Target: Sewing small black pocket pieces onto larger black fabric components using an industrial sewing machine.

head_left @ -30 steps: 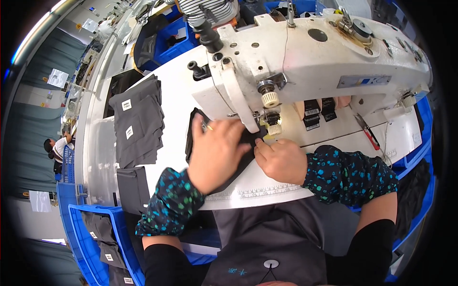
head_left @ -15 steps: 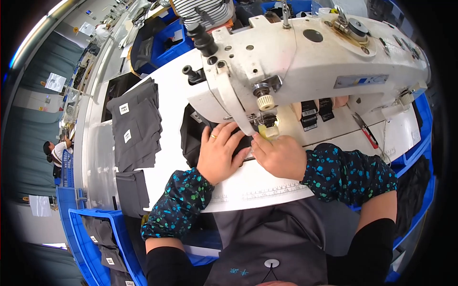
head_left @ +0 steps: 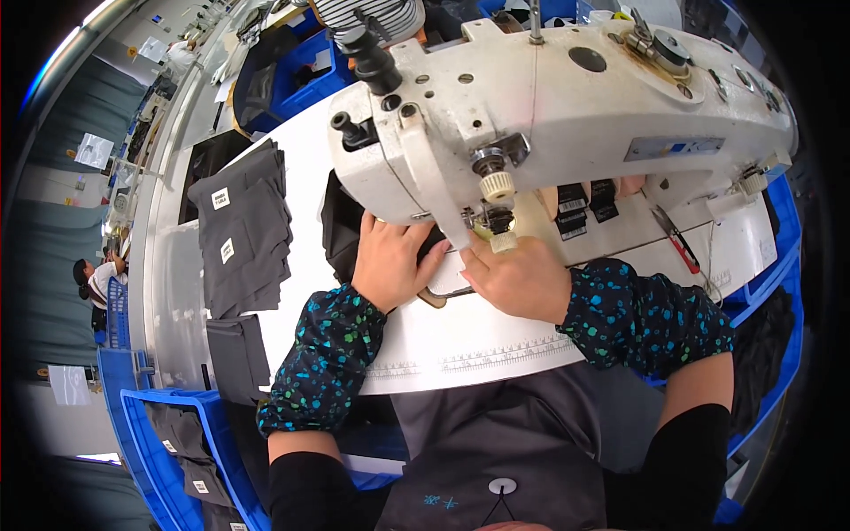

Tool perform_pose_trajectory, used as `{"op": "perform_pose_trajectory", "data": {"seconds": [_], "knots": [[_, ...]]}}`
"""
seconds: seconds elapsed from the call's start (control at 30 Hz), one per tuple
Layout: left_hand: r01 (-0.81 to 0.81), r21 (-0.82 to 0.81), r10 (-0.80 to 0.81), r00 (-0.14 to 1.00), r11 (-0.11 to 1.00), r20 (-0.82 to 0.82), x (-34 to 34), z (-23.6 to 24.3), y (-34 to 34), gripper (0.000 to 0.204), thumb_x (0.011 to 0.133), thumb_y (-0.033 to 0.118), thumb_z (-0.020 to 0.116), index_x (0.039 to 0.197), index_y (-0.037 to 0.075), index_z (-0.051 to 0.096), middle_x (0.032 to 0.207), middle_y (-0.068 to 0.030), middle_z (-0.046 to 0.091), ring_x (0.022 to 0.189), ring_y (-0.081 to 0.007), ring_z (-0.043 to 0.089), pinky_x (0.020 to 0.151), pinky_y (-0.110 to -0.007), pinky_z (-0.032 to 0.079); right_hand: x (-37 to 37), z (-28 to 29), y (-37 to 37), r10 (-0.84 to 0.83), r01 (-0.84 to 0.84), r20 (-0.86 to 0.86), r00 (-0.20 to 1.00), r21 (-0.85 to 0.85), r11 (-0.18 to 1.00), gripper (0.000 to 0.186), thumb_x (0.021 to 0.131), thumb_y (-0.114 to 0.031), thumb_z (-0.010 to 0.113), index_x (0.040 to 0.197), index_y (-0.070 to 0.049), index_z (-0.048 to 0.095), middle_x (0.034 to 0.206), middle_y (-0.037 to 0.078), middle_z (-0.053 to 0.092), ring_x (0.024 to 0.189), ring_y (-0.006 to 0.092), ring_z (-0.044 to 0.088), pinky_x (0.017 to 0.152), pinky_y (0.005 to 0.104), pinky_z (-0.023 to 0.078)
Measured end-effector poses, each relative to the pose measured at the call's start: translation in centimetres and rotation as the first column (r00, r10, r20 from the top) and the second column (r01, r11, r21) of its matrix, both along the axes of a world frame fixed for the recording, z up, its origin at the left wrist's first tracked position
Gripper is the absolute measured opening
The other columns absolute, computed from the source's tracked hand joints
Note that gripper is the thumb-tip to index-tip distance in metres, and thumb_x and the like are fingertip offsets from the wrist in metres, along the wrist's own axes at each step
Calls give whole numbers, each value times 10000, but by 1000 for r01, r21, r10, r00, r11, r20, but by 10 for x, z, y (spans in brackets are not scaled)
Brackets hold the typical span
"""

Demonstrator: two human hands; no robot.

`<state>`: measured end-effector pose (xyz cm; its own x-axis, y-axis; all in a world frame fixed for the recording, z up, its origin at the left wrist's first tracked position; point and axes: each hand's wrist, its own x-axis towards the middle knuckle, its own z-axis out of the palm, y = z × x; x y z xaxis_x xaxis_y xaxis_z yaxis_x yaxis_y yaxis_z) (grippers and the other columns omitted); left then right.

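Note:
My left hand [head_left: 390, 263] lies flat on a piece of black fabric [head_left: 341, 232], its fingers spread and their tips partly behind the sewing machine head [head_left: 376, 177]. Close to the needle and presser foot [head_left: 496, 226], my right hand [head_left: 521, 281] has its fingers bent and pressed together. What is under its fingertips is hidden. Between my two thumbs, a small part of the dark fabric shows beside the white machine bed. A tan rounded edge [head_left: 432, 299] shows just below my left thumb.
Stacked dark grey pieces with white labels [head_left: 243, 234] lie left of my hands. Black label strips [head_left: 572, 212] and red-handled snips [head_left: 682, 248] lie under the machine arm. Blue bins [head_left: 190, 398] stand at the lower left. A person in stripes [head_left: 372, 18] sits beyond the machine.
My left hand has moved slightly up and left. Less dark fabric shows between my hands, and the tan edge has come into sight. The whole view has shifted a little.

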<state>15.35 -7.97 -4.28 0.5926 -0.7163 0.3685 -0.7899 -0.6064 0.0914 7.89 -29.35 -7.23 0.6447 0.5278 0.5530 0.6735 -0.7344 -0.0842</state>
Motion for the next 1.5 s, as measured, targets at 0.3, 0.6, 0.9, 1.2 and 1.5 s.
{"op": "perform_pose_trajectory", "data": {"seconds": [0.3, 0.6, 0.9, 1.2, 1.5], "knots": [[-20, -2, 20, 993, 1000, -113, 1, -6, 2, 341, 896, 300, 694, 1146, 67, 694, 1170, -118, 634, 1146, -341, 548, 1035, -528, 371, -4, 4, -4, -58, 48, -69, 996, -141, 989, 290, 869, -264, 722, 1047, -36, 708, 1002, 50, 722, 675, 189, 664, 528, 328, 501], [-101, -3, 100, 988, 995, -115, -5, -4, 4, 401, 916, 330, 671, 1222, 73, 644, 1311, -132, 572, 1310, -341, 491, 1032, -618, 398, -5, 10, 1, -47, 46, -3, 999, -55, 997, 282, 858, -243, 738, 1047, -37, 706, 1117, 112, 726, 600, 209, 661, 561, 336, 532], [-144, -49, 140, 988, 988, -69, -98, 9, 26, 469, 893, 314, 716, 1292, 80, 635, 1437, -127, 541, 1364, -368, 465, 1084, -595, 363, -16, 21, -5, 73, -64, -75, 995, 109, 992, 200, 864, -125, 712, 1032, -19, 688, 1026, 95, 698, 829, 250, 695, 688, 338, 561], [-605, -539, 399, 795, 586, -457, -157, 10, 122, 285, 862, -41, 653, 1146, -24, 630, 1120, -145, 662, 1015, -287, 638, 890, -373, 487, -47, 29, 38, 128, 3, -246, 961, 470, 883, 305, 841, -42, 719, 1138, -22, 652, 1079, 132, 640, 1007, 324, 608, 873, 405, 499], [-364, -240, 267, 895, 900, -357, -157, 2, 73, 203, 819, -4, 681, 1010, 58, 648, 974, -90, 645, 965, -297, 596, 814, -435, 447, -67, 22, 54, 38, 153, -421, 906, 409, 900, 212, 832, -145, 752, 865, -44, 568, 864, 101, 563, 864, 320, 565, 749, 424, 450]]}}
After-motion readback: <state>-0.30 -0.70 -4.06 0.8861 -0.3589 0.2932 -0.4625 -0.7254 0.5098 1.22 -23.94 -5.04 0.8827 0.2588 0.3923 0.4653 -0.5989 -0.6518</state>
